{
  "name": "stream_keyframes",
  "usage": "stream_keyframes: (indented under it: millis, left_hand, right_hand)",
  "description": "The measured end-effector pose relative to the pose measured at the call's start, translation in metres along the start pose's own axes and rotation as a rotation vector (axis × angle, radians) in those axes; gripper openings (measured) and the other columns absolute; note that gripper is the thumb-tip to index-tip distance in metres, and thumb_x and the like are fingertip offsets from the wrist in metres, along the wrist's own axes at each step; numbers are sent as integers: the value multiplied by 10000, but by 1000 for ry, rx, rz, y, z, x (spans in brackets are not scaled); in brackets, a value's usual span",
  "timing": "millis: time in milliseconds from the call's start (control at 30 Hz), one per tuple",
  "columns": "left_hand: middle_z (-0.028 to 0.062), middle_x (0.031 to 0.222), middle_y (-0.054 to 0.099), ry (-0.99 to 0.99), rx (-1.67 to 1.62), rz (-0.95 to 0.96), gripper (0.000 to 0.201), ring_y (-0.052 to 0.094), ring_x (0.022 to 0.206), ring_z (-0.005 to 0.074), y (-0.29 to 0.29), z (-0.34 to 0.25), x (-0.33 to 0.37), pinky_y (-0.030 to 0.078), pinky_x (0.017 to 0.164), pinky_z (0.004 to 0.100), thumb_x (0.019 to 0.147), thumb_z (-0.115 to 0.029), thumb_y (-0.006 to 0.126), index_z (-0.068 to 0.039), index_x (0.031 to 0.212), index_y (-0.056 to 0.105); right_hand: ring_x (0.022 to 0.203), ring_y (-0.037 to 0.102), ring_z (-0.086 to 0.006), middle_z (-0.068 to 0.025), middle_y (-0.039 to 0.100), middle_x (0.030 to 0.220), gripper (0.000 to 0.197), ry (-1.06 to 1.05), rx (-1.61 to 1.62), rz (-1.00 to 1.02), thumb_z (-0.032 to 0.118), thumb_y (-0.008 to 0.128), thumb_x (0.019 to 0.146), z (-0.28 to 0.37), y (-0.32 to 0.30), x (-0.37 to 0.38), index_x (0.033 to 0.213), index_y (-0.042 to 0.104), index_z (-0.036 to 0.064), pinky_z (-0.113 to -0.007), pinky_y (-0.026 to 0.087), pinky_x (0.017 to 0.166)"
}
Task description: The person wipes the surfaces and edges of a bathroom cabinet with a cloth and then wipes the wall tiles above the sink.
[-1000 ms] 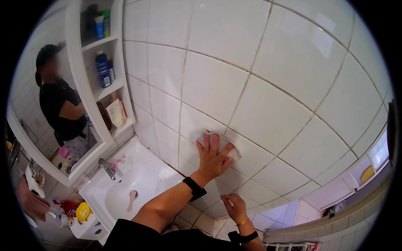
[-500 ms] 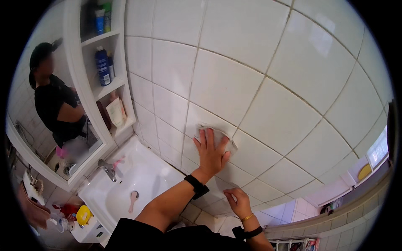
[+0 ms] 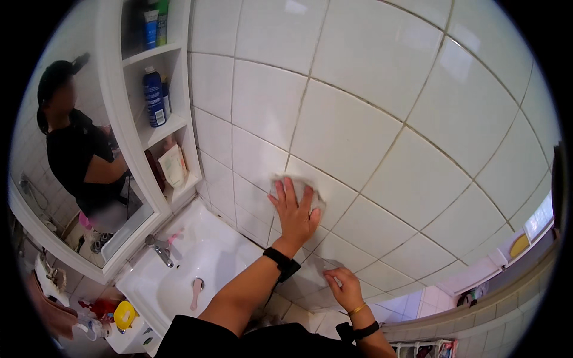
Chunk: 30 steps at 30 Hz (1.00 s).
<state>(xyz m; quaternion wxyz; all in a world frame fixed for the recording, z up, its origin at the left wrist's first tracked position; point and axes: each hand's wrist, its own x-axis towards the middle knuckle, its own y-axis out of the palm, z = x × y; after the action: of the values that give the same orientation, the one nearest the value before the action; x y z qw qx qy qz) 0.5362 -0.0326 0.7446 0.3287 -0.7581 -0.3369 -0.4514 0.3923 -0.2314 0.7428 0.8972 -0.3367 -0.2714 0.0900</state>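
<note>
My left hand (image 3: 295,218), fingers spread, presses a pale, thin cloth (image 3: 317,198) flat on the white tiled wall (image 3: 352,125). The cloth shows between and beside the fingers, across a grout line; the palm hides the rest. A black band circles that wrist. Lower and to the right, my right hand (image 3: 345,289) hovers close to the wall, fingers loosely curled, thumb and forefinger near each other. Nothing shows in it. A gold bracelet and a dark band are on this wrist.
Left below the cloth is a white washbasin (image 3: 233,238) with a metal faucet (image 3: 160,250) and a pink strip-like object (image 3: 196,294) by the drain. A mirror cabinet (image 3: 158,212) and shelves with bottles (image 3: 154,98) and tubes (image 3: 173,167) stand behind. A yellow item (image 3: 125,315) lies at lower left.
My left hand has slid the cloth a short way left along the tiles. My right hand keeps nearly the same pose. The whole view has shifted slightly.
</note>
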Motion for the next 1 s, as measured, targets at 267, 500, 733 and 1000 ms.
stream_keyframes:
  millis: [267, 500, 733, 1000]
  left_hand:
    - [326, 1605, 143, 102, -16, 62, 559, 77, 1480, 538, -28, -29, 101, 9, 1067, 771, 971, -396, 495, -119, 1456, 491]
    - [333, 1598, 152, 16, 11, 28, 581, 93, 1465, 565, -16, 17, 41, 40, 1051, 791, 930, -388, 535, -109, 1439, 501]
    - [321, 1618, 84, -39, -61, 61, 577, 54, 1470, 563, -20, 25, 37, 24, 1050, 796, 943, -313, 533, -105, 1475, 451]
    - [280, 1630, 110, -11, -30, 34, 563, 77, 1473, 543, -35, 34, 85, 38, 1050, 795, 966, -343, 497, -136, 1487, 445]
  right_hand:
    - [809, 658, -292, -110, 687, 880, 93, -67, -15, 37, 50, 707, 879, 5, 21, 13, 967, 727, 74, -356, 531, 706]
    - [783, 647, -304, -109, 672, 847, 63, -59, -21, 42, 77, 708, 888, 11, 24, 26, 949, 723, 72, -360, 526, 692]
    - [785, 644, -301, -108, 673, 846, 66, -43, -11, 45, 82, 704, 889, 12, 33, 21, 952, 724, 73, -365, 524, 690]
    - [792, 646, -297, -107, 687, 867, 63, -24, -71, 67, 109, 695, 903, 23, 33, 33, 946, 723, 73, -366, 523, 699]
